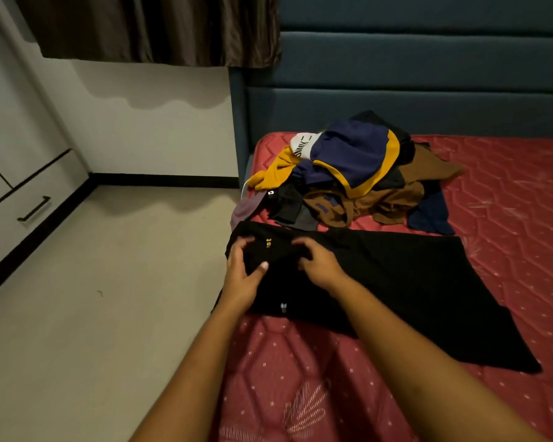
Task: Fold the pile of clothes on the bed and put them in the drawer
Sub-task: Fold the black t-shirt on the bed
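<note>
Both grips closed: left hand (pixel 241 271) and right hand (pixel 320 262) pinch the black garment (pixel 406 282) at mid-frame (a fold in hand, I judge); next, lay that end over squarely.

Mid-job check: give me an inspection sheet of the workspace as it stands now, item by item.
Surface: red quilted mattress.
Job's things: black garment spread flat across the mattress's near-left part; pile of clothes unfolded behind it, toward the headboard; drawer in the white cabinet at left, closed.
Clutter: nothing seen.
Hands: left hand and right hand both grip the black garment near its left end, fingers curled into the fabric.
Cables: nothing seen.
Surroundings: blue padded headboard, brown curtain, pale floor left of the bed.
</note>
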Available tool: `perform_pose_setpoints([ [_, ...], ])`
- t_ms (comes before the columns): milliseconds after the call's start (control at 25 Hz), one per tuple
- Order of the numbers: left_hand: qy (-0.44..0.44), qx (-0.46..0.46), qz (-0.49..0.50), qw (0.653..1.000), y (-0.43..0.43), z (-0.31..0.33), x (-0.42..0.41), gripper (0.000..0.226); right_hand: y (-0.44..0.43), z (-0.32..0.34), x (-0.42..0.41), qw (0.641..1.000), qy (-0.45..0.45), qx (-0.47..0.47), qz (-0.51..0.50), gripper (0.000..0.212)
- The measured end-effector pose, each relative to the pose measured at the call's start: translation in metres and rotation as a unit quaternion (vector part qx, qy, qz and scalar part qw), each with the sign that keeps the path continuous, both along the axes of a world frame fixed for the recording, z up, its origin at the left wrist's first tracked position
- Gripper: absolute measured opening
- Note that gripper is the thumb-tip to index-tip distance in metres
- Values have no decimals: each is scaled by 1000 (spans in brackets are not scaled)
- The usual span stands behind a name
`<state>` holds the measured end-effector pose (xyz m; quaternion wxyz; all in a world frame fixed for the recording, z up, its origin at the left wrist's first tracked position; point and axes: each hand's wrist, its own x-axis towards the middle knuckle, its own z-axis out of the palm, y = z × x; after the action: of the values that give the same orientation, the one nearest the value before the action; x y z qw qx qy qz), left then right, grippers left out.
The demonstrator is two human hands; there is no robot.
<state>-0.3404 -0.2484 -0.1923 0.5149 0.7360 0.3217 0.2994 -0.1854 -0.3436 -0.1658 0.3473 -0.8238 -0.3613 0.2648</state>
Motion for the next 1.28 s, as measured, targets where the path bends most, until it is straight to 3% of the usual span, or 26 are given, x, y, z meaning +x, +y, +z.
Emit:
perform_pose_setpoints([
  [120,154,73,-77,982,5,-21,2,91,2,-21,6,999,44,0,24,69],
  [240,362,167,-99,912,-25,-62,-19,80,-22,-65,-5,997,-26,-40,53,77],
  [320,421,201,-73,882,-33,-80,-24,62,-38,-85,-17,978,-131,-94,135,79],
  [400,400,221,-39,889,-26,-84,-23,49,-50,-97,-34,947,-215,-151,187,81],
  [520,345,244,-50,905,-11,-81,-22,37,-45,-100,-45,929,-265,-181,182,66],
  [600,332,265,-64,903,2,-76,-31,34,-37,-94,-50,925,-276,-179,192,61],
  [720,317,326,-79,887,13,-82,-58,31,-39,-91,-62,917,-272,-175,233,72],
  [880,439,323,-50,837,-10,-88,-74,31,-66,-89,-53,896,-312,-191,251,78],
  [960,480,343,-35,807,-31,-76,-59,41,-93,-84,-28,893,-316,-223,230,78],
  [1080,444,380,-74,808,-64,-66,-24,61,-151,-82,27,889,-311,-294,164,81],
  [1280,495,372,-163,768,-125,-68,34,72,-264,-73,107,869,-277,-410,22,81],
])
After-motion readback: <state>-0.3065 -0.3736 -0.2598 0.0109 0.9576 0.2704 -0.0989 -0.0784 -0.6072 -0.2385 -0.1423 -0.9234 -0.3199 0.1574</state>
